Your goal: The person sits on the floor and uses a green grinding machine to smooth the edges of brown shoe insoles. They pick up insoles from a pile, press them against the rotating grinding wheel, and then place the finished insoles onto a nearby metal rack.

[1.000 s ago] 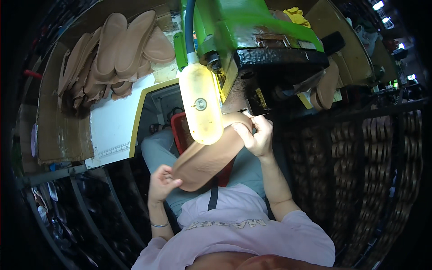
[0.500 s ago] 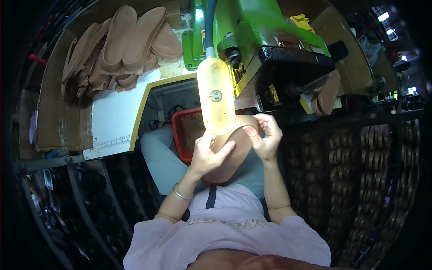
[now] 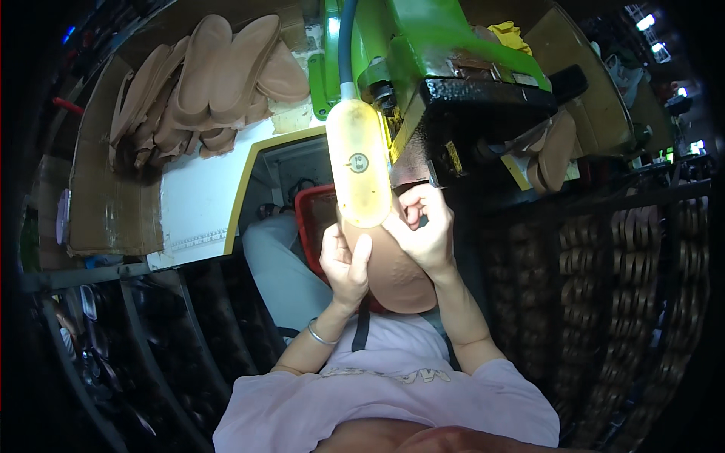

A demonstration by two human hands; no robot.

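A tan moulded shoe insole (image 3: pixel 396 275) is held between my two hands above my lap, its rounded, bumpy-textured end toward me. My left hand (image 3: pixel 345 266) is closed on its left edge, thumb lying on the surface. Farther up on the right side, my right hand (image 3: pixel 425 235) grips it with bent fingers. The insole's far end is hidden behind a glowing yellow oval lamp (image 3: pixel 359 192) that hangs from a dark cable.
Several similar insoles (image 3: pixel 219 72) pile up in a cardboard box (image 3: pixel 113 211) at the left. Behind the lamp stands a green and black machine (image 3: pixel 483 102). A red basket (image 3: pixel 308 234) sits below the white, yellow-edged tabletop (image 3: pixel 195 204). Racks of brown soles (image 3: pixel 581 279) fill the right.
The insole has been turned, so its bumpy rounded end now faces up near my shirt. My right hand has shifted left, and both hands have changed their hold.
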